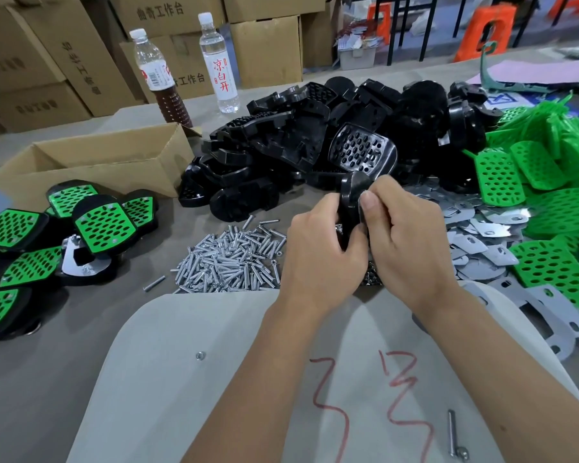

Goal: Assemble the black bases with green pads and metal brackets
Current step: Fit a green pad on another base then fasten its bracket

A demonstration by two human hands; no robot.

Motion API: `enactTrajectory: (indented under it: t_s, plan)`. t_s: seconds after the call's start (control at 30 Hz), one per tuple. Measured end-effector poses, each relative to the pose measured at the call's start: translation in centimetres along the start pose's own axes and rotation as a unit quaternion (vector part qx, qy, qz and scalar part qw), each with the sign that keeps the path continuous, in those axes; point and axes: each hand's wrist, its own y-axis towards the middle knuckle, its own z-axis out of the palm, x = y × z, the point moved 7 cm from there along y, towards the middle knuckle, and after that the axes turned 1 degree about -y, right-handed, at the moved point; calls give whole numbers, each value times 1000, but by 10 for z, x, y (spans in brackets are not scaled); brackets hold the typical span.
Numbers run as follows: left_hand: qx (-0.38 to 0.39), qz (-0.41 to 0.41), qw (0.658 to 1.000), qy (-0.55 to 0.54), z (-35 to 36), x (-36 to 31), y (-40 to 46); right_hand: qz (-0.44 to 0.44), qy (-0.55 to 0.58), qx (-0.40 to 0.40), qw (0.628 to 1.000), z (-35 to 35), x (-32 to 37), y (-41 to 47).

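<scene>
Both hands hold one black base (361,155) upright over the table's middle, its perforated face turned toward me. My left hand (318,248) grips its lower stem from the left. My right hand (405,235) pinches the same stem from the right, thumb on top. Behind it lies a big heap of black bases (315,128). Green pads (528,182) are piled at the right, with flat metal brackets (482,235) beside them. A pile of silver screws (234,259) lies left of my hands. Several finished bases with green pads (104,225) sit at the left.
An open cardboard box (97,162) stands at the back left, two bottles (218,61) behind it, cartons along the back. A grey board (214,362) with red scribbles lies in front of me, bearing a loose screw (452,432) and a nut (200,355).
</scene>
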Motion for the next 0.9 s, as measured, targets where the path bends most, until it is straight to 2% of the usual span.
enactTrajectory:
  t_s: [0.13, 0.33, 0.5, 0.6, 0.67, 0.73, 0.83, 0.9]
  plan:
    - [-5, -4, 1000, -4, -1, 2, -1, 17, 50, 33, 998, 4, -5, -2]
    - [40, 5, 999, -3, 8, -1, -2, 26, -14, -40, 999, -3, -3, -1]
    - [13, 4, 1000, 0, 1, -1, -2, 12, 30, 13, 999, 2, -3, -3]
    - [20, 13, 1000, 3, 2, -3, -2, 11, 20, -33, 999, -2, -1, -1]
    - [16, 17, 1000, 2, 2, -4, -2, 13, 55, -58, 997, -6, -2, -3]
    - [10, 15, 1000, -4, 2, -3, -2, 15, 80, -39, 996, -5, -5, -4]
    - [-4, 11, 1000, 1, 0, -1, -2, -3, 46, 7, 999, 2, -3, -2]
    - [-5, 10, 1000, -5, -1, -2, -2, -6, 23, 7, 1000, 3, -3, 0]
